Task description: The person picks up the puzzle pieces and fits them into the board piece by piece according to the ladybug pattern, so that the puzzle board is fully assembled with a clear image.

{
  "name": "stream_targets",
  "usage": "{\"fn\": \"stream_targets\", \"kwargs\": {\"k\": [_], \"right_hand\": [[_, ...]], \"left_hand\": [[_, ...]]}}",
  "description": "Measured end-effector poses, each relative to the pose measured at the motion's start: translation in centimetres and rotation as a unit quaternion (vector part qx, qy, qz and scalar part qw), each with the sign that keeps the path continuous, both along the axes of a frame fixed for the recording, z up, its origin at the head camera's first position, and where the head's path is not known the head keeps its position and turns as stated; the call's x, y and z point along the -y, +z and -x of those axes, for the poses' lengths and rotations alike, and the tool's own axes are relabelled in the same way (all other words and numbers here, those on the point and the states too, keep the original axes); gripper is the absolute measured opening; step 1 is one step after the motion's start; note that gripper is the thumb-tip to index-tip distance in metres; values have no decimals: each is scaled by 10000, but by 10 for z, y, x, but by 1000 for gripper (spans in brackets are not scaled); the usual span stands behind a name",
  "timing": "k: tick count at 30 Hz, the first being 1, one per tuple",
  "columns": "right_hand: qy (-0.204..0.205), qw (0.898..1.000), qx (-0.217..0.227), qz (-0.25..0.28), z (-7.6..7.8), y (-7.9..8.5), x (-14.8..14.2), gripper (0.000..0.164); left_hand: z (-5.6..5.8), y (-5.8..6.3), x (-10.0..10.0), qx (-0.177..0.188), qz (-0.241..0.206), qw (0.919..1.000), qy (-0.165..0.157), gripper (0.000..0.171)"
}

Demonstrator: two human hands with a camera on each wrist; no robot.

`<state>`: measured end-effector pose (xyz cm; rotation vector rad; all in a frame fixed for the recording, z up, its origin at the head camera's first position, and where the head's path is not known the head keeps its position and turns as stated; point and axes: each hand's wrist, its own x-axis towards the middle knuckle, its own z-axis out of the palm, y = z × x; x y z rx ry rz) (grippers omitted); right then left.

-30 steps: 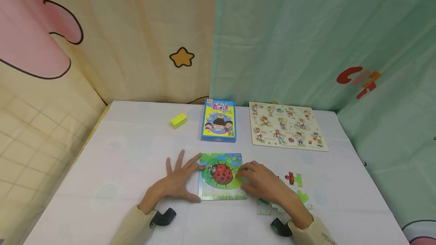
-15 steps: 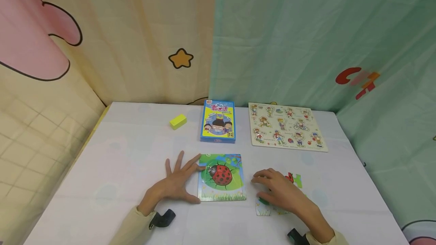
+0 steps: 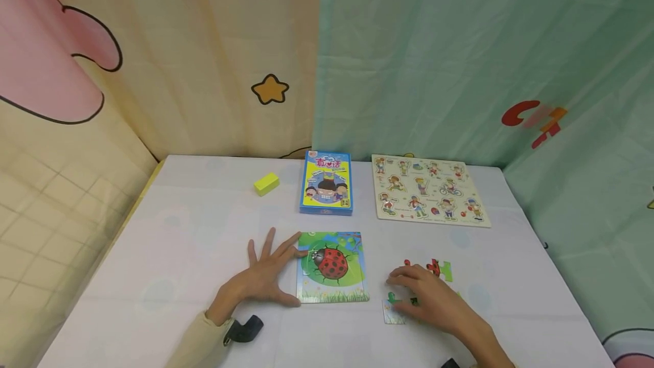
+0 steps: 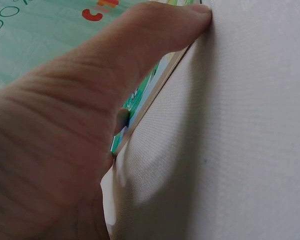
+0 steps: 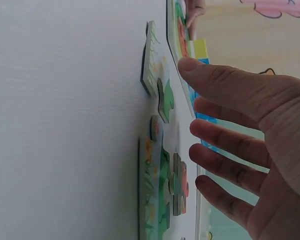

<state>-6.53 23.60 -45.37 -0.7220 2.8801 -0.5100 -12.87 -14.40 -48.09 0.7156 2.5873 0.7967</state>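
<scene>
A square ladybug puzzle board (image 3: 334,296) lies flat on the white table. My left hand (image 3: 261,278) is spread along its left side, thumb at the lower left corner and fingertips on the upper left edge; the left wrist view shows the thumb (image 4: 155,30) by the board's edge. Over loose jigsaw pieces to the right of the board, my right hand (image 3: 434,302) hovers with bent, relaxed fingers and holds nothing. A grass-patterned piece (image 3: 393,315) and a red-and-green piece (image 3: 446,270) show around it. Other pieces are partly hidden under that hand.
Behind the board stands a blue-and-yellow box (image 3: 327,183). A small yellow block (image 3: 267,184) lies to its left. At the back right is a pale board with cartoon figures (image 3: 431,192). Patterned curtains (image 3: 409,61) hang past the table's back edge.
My right hand has left the ladybug board's right edge and moved right, over the loose pieces. The left hand stays at the board's left side.
</scene>
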Motion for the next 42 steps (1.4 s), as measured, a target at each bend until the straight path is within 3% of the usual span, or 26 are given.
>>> {"fn": "stream_targets", "kwargs": {"k": [6, 13, 23, 34, 42], "right_hand": [[-1, 9998, 109, 188, -9, -5, -4, 45], [366, 9982, -327, 344, -15, -13, -8, 47], [375, 9975, -546, 233, -17, -14, -8, 40], [753, 9913, -962, 481, -4, -8, 2, 29], [1017, 9907, -722, 551, 13, -2, 24, 26]], "left_hand": [[-1, 0, 0, 17, 4, 10000, 10, 93], [-2, 1, -1, 109, -34, 9999, 25, 92], [-2, 0, -1, 67, -21, 10000, 20, 93], [-2, 1, -1, 31, 36, 10000, 36, 93], [0, 1, 0, 15, 68, 10000, -5, 95]]}}
